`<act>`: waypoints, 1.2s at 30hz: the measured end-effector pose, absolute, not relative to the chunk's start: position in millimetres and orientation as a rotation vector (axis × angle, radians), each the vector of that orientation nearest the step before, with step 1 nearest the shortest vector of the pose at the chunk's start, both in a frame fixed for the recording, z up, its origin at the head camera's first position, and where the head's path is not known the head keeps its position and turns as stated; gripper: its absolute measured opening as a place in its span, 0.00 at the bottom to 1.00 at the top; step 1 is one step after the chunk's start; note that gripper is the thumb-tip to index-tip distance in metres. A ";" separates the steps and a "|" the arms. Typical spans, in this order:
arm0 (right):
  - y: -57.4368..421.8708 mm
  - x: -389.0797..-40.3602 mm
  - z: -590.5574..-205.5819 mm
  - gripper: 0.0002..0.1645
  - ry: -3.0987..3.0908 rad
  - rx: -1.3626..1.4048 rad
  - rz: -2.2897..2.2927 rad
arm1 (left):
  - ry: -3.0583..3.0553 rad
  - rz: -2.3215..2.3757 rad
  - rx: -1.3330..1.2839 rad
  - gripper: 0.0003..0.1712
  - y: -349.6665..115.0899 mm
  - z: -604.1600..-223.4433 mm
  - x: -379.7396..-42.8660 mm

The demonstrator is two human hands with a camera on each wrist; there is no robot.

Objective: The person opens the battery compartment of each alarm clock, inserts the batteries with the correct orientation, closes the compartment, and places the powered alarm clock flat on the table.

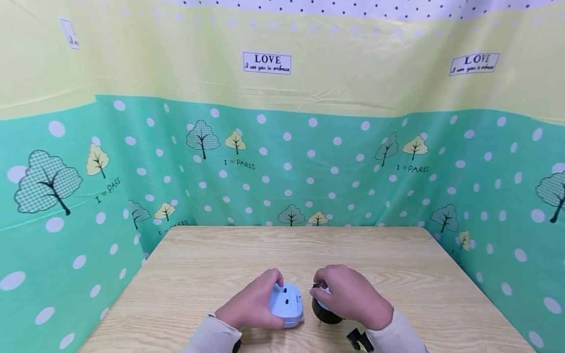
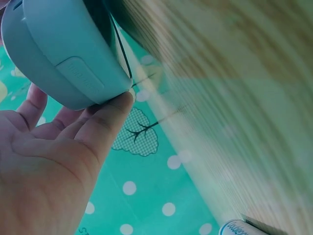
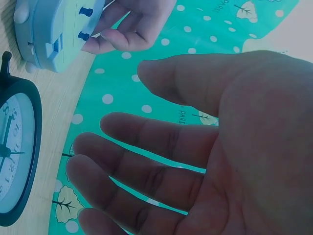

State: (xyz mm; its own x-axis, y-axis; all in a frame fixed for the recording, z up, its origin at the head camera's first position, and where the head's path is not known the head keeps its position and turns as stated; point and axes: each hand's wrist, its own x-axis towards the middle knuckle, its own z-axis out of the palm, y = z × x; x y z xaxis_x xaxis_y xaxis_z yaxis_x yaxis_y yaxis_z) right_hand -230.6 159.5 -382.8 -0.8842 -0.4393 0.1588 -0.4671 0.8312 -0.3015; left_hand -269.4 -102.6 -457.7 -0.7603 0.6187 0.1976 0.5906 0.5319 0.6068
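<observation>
A light blue alarm clock (image 1: pixel 287 305) lies on the wooden table with its back up, showing two black knobs and a small hatch. My left hand (image 1: pixel 256 303) holds it from the left, thumb along the near edge and fingers at the far edge. Beside it on the right is a round black alarm clock (image 1: pixel 326 314), partly hidden under my right hand (image 1: pixel 350 296). Its white numbered dial (image 3: pixel 12 142) shows in the right wrist view. There my right fingers are spread and loosely bent, with a gap between fingertips and the black rim.
The wooden table (image 1: pixel 291 250) runs back to a green dotted curtain (image 1: pixel 304 166). A white cylinder with blue lettering (image 2: pixel 237 228) shows at the bottom of the left wrist view. A black wrist mount (image 1: pixel 359 339) sits by the right sleeve.
</observation>
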 end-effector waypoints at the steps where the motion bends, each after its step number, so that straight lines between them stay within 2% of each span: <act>1: 159.4 -230.5 -382.8 0.11 -2.929 0.727 0.514 | 2.706 1.048 1.064 0.42 -102.4 -457.8 -269.2; 36: 151.2 -228.8 -391.3 0.11 -2.980 0.771 0.537 | 2.777 0.934 1.101 0.42 -102.1 -461.6 -266.0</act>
